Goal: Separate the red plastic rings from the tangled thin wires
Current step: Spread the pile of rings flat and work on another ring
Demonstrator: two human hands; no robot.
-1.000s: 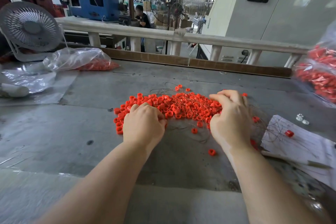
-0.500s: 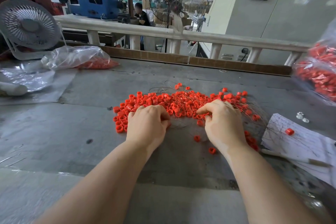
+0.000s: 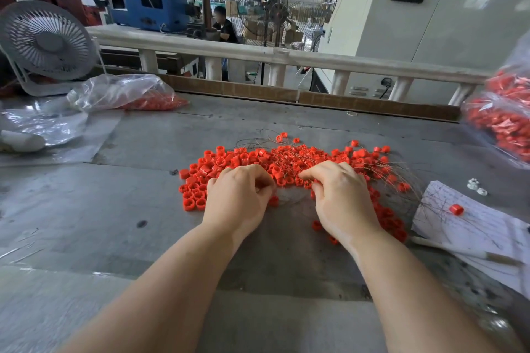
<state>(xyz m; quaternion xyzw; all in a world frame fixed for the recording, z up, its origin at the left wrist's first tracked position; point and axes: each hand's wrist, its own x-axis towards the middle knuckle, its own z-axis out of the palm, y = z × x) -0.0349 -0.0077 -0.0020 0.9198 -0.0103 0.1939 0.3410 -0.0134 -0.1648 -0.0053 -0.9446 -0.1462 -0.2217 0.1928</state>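
A heap of red plastic rings [image 3: 243,159] lies mid-table on the grey table top [image 3: 143,198]. Tangled thin wires [image 3: 289,149] run through and over the heap, fanning out to the right. My left hand [image 3: 238,200] sits at the near edge of the heap with its fingers curled, pinching wires against the thumb. Beside it, my right hand [image 3: 341,200] covers the heap's right part, index finger and thumb curled round wire strands. More rings lie loose under and beside my right wrist.
A clear bag of red rings [image 3: 129,92] and a white fan [image 3: 46,43] stand at the back left. Another full bag [image 3: 504,114] hangs at the right edge. A written paper sheet [image 3: 481,232] at the right carries one ring [image 3: 456,209] and wire strands. A white railing [image 3: 286,57] borders the far side.
My right hand has come off the top of the heap, moving nearer and leftward, uncovering rings at the far right. My left hand has stayed at the near edge.
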